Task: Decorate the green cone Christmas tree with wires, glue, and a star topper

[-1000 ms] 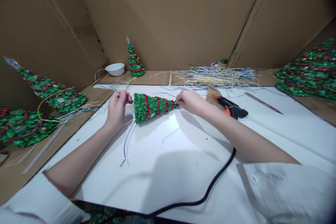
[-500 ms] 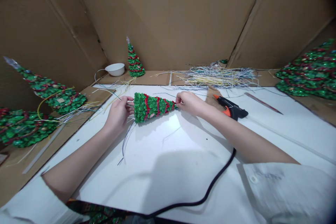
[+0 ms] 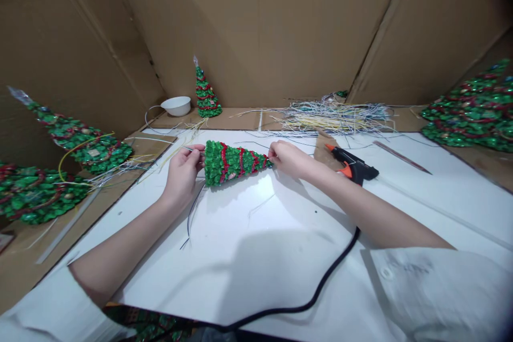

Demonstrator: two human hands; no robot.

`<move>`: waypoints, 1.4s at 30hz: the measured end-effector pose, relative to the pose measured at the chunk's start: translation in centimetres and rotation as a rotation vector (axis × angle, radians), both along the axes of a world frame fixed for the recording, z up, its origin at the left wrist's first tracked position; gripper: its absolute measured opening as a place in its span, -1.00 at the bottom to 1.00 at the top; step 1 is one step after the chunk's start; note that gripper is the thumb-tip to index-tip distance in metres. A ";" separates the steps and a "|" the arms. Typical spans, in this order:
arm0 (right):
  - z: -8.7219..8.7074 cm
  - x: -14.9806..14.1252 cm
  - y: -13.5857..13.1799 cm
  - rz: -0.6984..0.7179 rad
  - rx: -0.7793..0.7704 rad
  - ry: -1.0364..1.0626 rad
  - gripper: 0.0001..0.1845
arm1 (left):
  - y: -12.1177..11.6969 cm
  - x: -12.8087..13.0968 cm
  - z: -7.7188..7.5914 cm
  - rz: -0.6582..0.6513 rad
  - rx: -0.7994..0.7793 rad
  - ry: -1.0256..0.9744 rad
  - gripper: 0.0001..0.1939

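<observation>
A small green cone tree (image 3: 231,162) with red spiral bands lies on its side on the white sheet (image 3: 280,235), tip pointing right. My left hand (image 3: 183,170) is closed at its wide base, pinching thin wire strands (image 3: 192,214) that trail toward me. My right hand (image 3: 289,158) is closed on the tree's tip.
A black and orange glue gun (image 3: 352,164) lies right of my right hand, its black cord (image 3: 320,288) running toward me. A heap of thin strips (image 3: 332,116) lies at the back, with a white bowl (image 3: 176,105) and standing tree (image 3: 206,92). Finished trees (image 3: 72,139) lie left and right (image 3: 471,115).
My left hand shifted slightly at the tree's base with the strands; the tree turned a little. My right hand stayed at the tip.
</observation>
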State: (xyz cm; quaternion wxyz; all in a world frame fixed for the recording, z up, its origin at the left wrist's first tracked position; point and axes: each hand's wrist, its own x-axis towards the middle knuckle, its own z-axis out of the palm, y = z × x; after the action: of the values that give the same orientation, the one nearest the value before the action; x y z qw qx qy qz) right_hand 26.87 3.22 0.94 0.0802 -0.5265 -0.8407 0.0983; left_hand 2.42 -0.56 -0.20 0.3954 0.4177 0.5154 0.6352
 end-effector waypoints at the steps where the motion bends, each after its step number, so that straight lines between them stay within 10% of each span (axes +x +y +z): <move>1: 0.0 0.0 0.0 -0.007 -0.007 -0.001 -0.82 | 0.0 0.0 0.0 0.002 -0.003 0.002 -0.93; 15: 2.3 -1.3 -2.5 0.016 -0.105 -0.036 -0.89 | 0.0 -0.3 0.4 -0.007 0.020 -0.032 -0.88; 42: -0.5 -1.2 -5.7 0.015 0.188 0.016 -0.81 | 0.4 -0.7 -0.3 0.086 0.155 0.111 -0.82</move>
State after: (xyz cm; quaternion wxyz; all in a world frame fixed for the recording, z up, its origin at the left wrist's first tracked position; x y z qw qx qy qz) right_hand 25.69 -2.45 0.43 0.1353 -0.5096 -0.8494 0.0238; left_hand 1.75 -0.17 -0.54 0.3051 0.4594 0.5031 0.6655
